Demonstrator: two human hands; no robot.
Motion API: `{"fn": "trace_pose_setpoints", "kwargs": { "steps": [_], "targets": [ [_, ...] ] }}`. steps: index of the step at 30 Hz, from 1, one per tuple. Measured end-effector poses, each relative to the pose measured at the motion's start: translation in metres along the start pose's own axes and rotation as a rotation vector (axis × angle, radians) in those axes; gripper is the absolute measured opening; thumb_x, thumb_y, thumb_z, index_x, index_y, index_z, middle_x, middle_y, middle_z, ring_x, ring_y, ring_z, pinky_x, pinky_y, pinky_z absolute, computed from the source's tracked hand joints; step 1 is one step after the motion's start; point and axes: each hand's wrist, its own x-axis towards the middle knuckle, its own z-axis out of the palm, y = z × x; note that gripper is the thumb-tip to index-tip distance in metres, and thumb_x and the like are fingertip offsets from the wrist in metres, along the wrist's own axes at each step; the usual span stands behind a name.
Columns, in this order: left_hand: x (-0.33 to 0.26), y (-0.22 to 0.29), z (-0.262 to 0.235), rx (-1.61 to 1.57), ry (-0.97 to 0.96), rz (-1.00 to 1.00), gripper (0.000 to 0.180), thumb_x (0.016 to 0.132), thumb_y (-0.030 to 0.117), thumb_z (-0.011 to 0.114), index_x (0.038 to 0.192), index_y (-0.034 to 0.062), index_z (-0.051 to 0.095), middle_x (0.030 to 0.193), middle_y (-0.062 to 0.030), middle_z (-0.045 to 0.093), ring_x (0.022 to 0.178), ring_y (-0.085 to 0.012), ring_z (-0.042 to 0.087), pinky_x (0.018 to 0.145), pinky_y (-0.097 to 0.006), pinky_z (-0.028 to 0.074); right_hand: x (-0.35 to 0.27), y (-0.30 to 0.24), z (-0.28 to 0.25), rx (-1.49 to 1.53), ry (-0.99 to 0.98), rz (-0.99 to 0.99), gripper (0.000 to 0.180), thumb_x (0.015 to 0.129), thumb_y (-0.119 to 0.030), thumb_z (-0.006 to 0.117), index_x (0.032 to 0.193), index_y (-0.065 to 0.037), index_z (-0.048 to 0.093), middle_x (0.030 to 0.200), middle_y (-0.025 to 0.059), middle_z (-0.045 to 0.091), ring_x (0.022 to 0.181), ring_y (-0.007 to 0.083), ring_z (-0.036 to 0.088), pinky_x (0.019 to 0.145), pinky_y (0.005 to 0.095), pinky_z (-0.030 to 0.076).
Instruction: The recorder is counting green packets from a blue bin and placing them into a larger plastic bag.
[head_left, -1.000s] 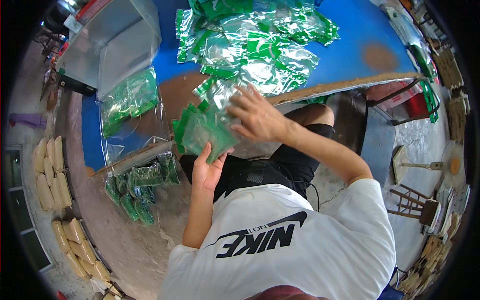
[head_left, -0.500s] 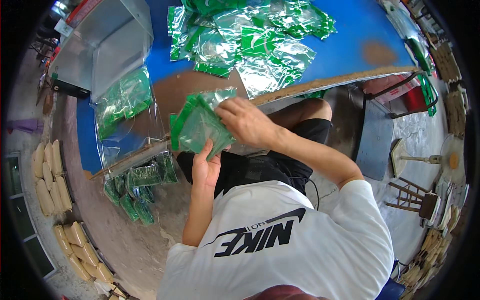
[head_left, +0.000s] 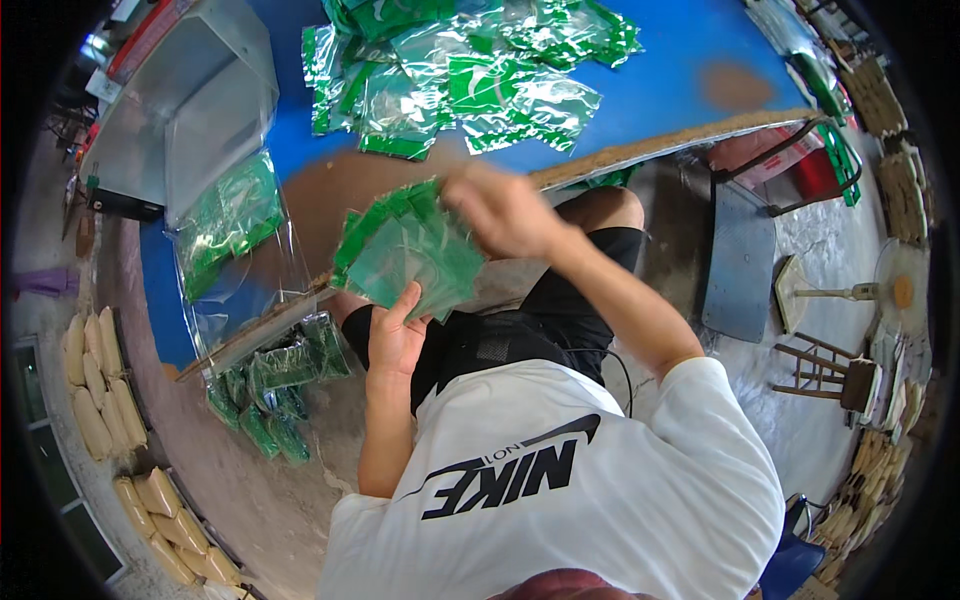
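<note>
Left hand [head_left: 395, 340] clamped under a fanned stack of green packets [head_left: 410, 250], right hand [head_left: 505, 210] blurred, grip unclear, seemingly mid-gathering; squaring the stack looks next.

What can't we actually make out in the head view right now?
- Right hand: motion-blurred; finger grip unreadable.
- Stack of green bags: overlapping; count unclear, and the left hand covers its lower edge.
- Clear bag of green packets: glare hides the contents.
- Bags on the floor: partly under the table edge.
- Fisheye rim: stacked tan sacks too small and bent.
</note>
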Motion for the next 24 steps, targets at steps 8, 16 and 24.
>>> {"fn": "trace_pose_setpoints", "kwargs": {
  "steps": [8, 16, 24],
  "targets": [
    [-0.001, -0.021, -0.005, -0.157, -0.119, -0.058, 0.046, 0.091, 0.007, 0.071, 0.134, 0.0062, 0.055, 0.129, -0.0062, 0.064, 0.12, -0.0224, 0.062, 0.104, -0.04, 0.049, -0.005, 0.069, -0.079, -0.849, 0.153, -0.134, 0.049, 0.093, -0.047, 0.063, 0.115, -0.003, 0.065, 0.124, 0.0202, 0.057, 0.127, 0.038, 0.047, 0.114, 0.0611, 0.029],
    [0.002, -0.032, 0.019, -0.223, 0.04, 0.031, 0.047, 0.096, 0.012, 0.067, 0.139, 0.0038, 0.05, 0.133, -0.011, 0.062, 0.124, -0.0274, 0.06, 0.104, -0.046, 0.05, -0.005, 0.016, 0.013, -0.374, -0.064, -0.35, 0.025, 0.096, -0.017, 0.06, 0.115, -0.001, 0.063, 0.12, 0.0174, 0.061, 0.114, 0.0379, 0.057, 0.102, 0.0456, 0.045],
    [0.002, -0.025, -0.004, -0.281, 0.032, 0.033, 0.046, 0.098, 0.012, 0.064, 0.14, 0.0041, 0.049, 0.136, -0.0096, 0.06, 0.126, -0.0267, 0.058, 0.108, -0.047, 0.047, 0.003, 0.034, -0.043, -0.471, -0.024, -0.38, 0.056, 0.09, -0.03, 0.071, 0.134, 0.001, 0.056, 0.143, 0.0213, 0.052, 0.133, 0.0395, 0.049, 0.111, 0.0478, 0.041]
  ]
}}
